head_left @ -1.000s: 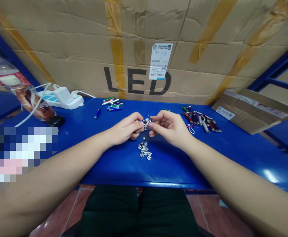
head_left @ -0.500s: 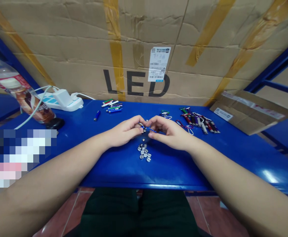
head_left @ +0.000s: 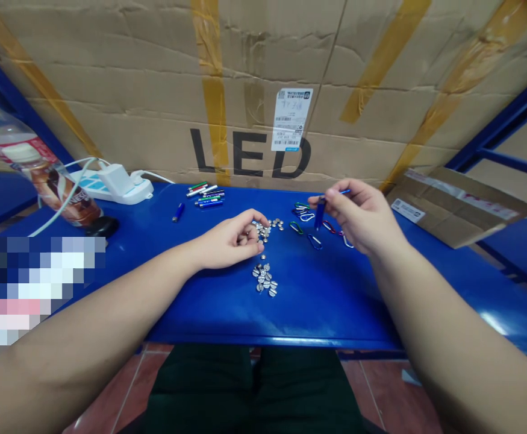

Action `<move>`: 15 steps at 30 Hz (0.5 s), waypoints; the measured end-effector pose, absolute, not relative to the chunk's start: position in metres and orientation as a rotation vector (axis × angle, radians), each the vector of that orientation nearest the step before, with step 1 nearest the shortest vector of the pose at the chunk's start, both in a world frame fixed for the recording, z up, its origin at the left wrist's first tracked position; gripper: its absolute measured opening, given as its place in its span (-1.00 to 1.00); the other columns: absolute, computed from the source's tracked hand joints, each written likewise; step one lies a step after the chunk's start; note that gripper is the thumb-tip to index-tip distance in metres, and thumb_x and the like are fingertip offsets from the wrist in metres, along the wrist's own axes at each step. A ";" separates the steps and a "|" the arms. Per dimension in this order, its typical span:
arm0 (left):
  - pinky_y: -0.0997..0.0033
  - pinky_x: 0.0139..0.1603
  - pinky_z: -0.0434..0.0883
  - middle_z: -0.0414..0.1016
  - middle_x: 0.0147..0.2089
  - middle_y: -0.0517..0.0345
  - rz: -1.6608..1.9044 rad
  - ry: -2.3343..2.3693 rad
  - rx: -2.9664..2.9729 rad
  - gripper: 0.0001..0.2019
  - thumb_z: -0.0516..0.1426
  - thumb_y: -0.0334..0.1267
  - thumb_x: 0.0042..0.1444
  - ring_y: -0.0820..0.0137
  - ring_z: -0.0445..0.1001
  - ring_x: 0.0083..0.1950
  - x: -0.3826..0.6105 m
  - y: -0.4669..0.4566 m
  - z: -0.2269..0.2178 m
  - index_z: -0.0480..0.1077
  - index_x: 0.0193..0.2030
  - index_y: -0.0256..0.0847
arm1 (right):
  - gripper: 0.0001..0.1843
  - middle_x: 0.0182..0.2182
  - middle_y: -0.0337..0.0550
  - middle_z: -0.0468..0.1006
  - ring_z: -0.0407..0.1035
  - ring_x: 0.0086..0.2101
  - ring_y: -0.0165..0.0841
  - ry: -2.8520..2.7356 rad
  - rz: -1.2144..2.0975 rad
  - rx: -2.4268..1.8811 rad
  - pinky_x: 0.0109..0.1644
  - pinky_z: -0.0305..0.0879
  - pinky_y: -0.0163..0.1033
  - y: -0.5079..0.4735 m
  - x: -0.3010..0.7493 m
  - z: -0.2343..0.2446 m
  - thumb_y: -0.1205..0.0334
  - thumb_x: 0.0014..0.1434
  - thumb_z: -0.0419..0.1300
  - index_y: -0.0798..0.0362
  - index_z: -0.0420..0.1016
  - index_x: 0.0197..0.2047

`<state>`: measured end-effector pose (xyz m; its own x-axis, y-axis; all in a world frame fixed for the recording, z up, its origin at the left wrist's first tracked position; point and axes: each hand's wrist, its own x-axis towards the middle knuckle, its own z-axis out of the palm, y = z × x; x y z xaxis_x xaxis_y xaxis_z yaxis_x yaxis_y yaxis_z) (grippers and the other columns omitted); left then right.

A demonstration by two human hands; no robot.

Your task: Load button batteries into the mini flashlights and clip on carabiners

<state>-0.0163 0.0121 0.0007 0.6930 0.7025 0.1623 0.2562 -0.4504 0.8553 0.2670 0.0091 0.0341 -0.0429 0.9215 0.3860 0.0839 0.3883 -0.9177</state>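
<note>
My left hand rests on the blue table, fingers curled, its fingertips at a small heap of silver button cells. Whether it holds any I cannot make out. A second heap of button cells lies just nearer me. My right hand is raised to the right and pinches a small blue keychain flashlight that hangs down from its fingers. Under it lie coloured carabiner clips.
A row of small flashlights and one blue flashlight lie at the back left. A white power strip, a tilted plastic bottle, the big "LED" cardboard box and a flat carton ring the table.
The hands were together over the middle working on one small flashlight. My right hand has since lifted and moved right with it, uncovering clips and button cells; my left hand stayed and curled.
</note>
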 end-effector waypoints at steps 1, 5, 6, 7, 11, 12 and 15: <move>0.48 -0.35 0.26 0.29 -0.34 0.33 0.638 0.740 2.029 -0.62 0.22 -0.22 0.28 0.54 0.23 -0.42 -0.016 0.012 0.001 0.25 0.17 -0.17 | -0.54 -0.44 -0.26 0.44 0.55 -0.28 -0.24 -1.403 0.888 -0.962 -0.15 0.50 -0.10 0.013 0.273 0.035 -0.15 0.07 0.45 -0.07 0.33 -0.30; 0.46 -0.32 0.28 0.32 -0.32 0.31 0.630 0.757 2.040 -0.64 0.21 -0.23 0.27 0.52 0.25 -0.40 -0.016 0.011 0.003 0.27 0.15 -0.18 | -0.56 -0.51 -0.36 0.26 0.48 -0.40 -0.28 -1.334 0.903 -1.048 -0.22 0.53 -0.06 0.027 0.294 0.033 -0.10 0.10 0.39 -0.10 0.22 -0.28; 0.46 -0.32 0.28 0.33 -0.32 0.30 0.628 0.759 2.041 -0.64 0.21 -0.23 0.26 0.52 0.26 -0.40 -0.016 0.011 0.004 0.28 0.15 -0.18 | -0.57 -0.53 -0.38 0.23 0.43 -0.44 -0.31 -1.331 0.904 -1.078 -0.27 0.52 -0.08 0.031 0.298 0.031 -0.08 0.11 0.38 -0.10 0.20 -0.27; 0.45 -0.32 0.29 0.33 -0.33 0.30 0.625 0.761 2.043 -0.65 0.21 -0.23 0.26 0.52 0.26 -0.40 -0.016 0.010 0.004 0.29 0.14 -0.18 | -0.59 -0.54 -0.39 0.21 0.37 -0.49 -0.33 -1.330 0.896 -1.115 -0.33 0.49 -0.10 0.033 0.301 0.029 -0.06 0.12 0.36 -0.10 0.20 -0.26; 0.43 -0.31 0.29 0.29 -0.36 0.32 0.613 0.766 2.051 -0.68 0.20 -0.24 0.24 0.51 0.26 -0.41 -0.016 0.010 0.005 0.32 0.10 -0.19 | -0.84 -0.51 -0.26 0.35 0.36 -0.48 -0.28 -1.432 0.532 -1.447 -0.35 0.43 -0.11 0.040 0.308 0.026 0.10 0.21 0.23 -0.07 0.34 -0.21; 0.43 -0.31 0.29 0.28 -0.37 0.33 0.609 0.767 2.052 -0.69 0.20 -0.24 0.24 0.50 0.25 -0.41 -0.016 0.010 0.006 0.33 0.09 -0.20 | -0.91 -0.44 -0.15 0.45 0.44 -0.38 -0.22 -1.501 0.358 -1.549 -0.25 0.46 -0.07 0.040 0.309 0.027 0.17 0.22 0.20 -0.04 0.41 -0.20; 0.42 -0.30 0.29 0.25 -0.39 0.34 0.602 0.765 2.055 -0.70 0.20 -0.24 0.23 0.50 0.25 -0.41 -0.017 0.010 0.006 0.34 0.08 -0.20 | -0.79 -0.15 0.11 0.62 0.51 -0.04 -0.05 -1.747 -0.045 -1.811 0.11 0.41 0.02 0.041 0.316 0.031 0.33 0.23 0.12 0.06 0.60 -0.18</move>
<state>-0.0168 0.0103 0.0058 0.6983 0.7025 0.1371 0.2990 -0.4603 0.8359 0.3157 0.0414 0.0306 0.1269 0.8941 0.4295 0.9152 0.0614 -0.3983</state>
